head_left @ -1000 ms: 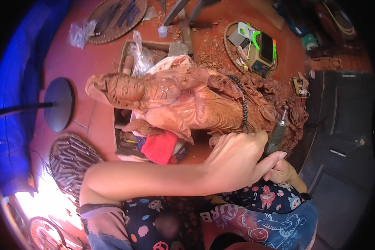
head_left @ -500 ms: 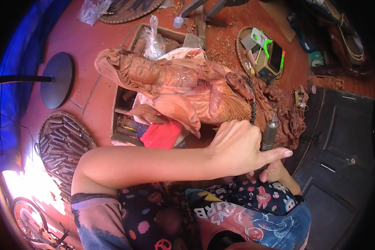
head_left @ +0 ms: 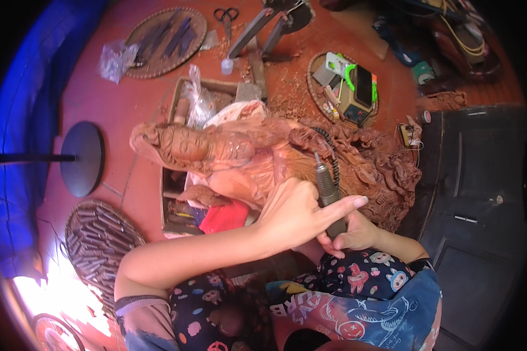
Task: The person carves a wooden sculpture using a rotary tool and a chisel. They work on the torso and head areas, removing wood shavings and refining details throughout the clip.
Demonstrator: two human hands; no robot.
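Note:
My left hand (head_left: 293, 213) is closed around a grey rotary tool handpiece (head_left: 328, 184), its thumb stretched across the body and the other fingers curled, partly hidden. My right hand (head_left: 357, 231) grips the lower end of the same handpiece from the right. The thin bit of the tool points up and away from me. Beyond my hands lies a carved reddish wooden statue (head_left: 234, 146) of a draped figure on its back, head to the left, with a deeply carved base to the right. A black coiled cord (head_left: 329, 146) passes over it, just behind the handpiece.
A wooden box (head_left: 165, 205) with cloths and bags sits under the statue's head end. Round woven trays hold small carving bits (head_left: 99, 240), dark flat tools (head_left: 175, 35) and a control box with a phone (head_left: 360, 102). A black round stand (head_left: 83, 167) is left; dark panels (head_left: 474, 187) are right.
Both hands and the handpiece have shifted left, from near the statue's base to in front of its middle. The view has tilted, so more of the far floor shows, including scissors.

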